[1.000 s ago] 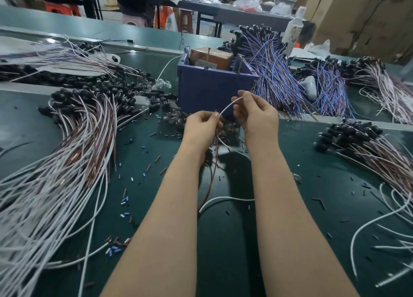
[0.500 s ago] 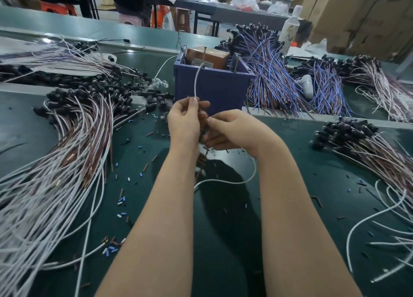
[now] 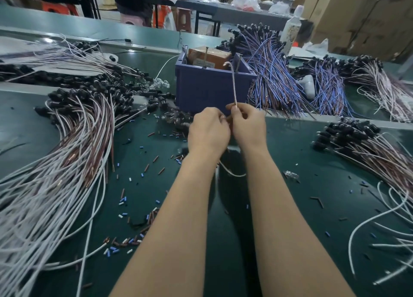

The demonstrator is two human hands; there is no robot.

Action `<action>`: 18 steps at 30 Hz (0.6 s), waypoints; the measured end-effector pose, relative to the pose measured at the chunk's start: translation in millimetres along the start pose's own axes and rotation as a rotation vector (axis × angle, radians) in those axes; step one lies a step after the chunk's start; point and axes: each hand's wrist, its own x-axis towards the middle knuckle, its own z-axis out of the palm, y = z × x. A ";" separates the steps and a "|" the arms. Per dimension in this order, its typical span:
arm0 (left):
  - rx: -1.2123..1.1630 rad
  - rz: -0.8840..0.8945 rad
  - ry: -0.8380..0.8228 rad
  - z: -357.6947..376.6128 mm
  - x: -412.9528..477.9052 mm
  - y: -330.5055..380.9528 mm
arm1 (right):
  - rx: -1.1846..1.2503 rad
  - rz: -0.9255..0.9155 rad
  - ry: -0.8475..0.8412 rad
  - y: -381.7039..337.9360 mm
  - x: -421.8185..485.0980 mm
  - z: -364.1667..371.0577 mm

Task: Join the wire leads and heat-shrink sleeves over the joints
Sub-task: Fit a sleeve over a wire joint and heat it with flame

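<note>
Head view, bench station, single entry.

Item: white wire lead (image 3: 234, 84). It stands near upright out of the right hand (image 3: 249, 127), with its free end at 12 o'clock in front of the blue bin (image 3: 207, 91). The slack loops down at 6 o'clock between the wrists.

Right hand: thumb and forefinger pinch the lead at its foot.

Left hand (image 3: 209, 131): fingers curled, touching the right hand. Its fingertips are hidden, so I cannot tell whether it pinches anything.

Change: half a second ago the lead rose from the left hand's fingers, with the right hand lower at 4 o'clock. Now the right hand has the lead and the two hands are closed together.

Reading: the joint is probably being twisted. No sleeve shows on it, so shrinking likely remains to be done.

Stock: harness bundle (image 3: 73, 162) at 9 o'clock; tube offcuts (image 3: 131, 241) at 7 o'clock.
</note>
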 end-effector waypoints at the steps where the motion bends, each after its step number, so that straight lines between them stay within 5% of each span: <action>1: 0.024 -0.009 0.016 2.8 -1.0 3.9 | 0.027 0.029 0.009 1.5 1.0 0.7; 9: -0.128 -0.008 0.054 14.0 -5.1 -11.0 | 0.288 0.210 0.090 15.9 -1.1 7.0; 13: -0.292 -0.017 0.204 11.8 -1.9 -16.4 | 0.173 0.113 0.194 19.2 -6.2 10.7; 18: -0.340 -0.029 0.198 16.5 -2.0 -15.1 | 0.028 -0.018 0.143 16.9 -15.2 18.5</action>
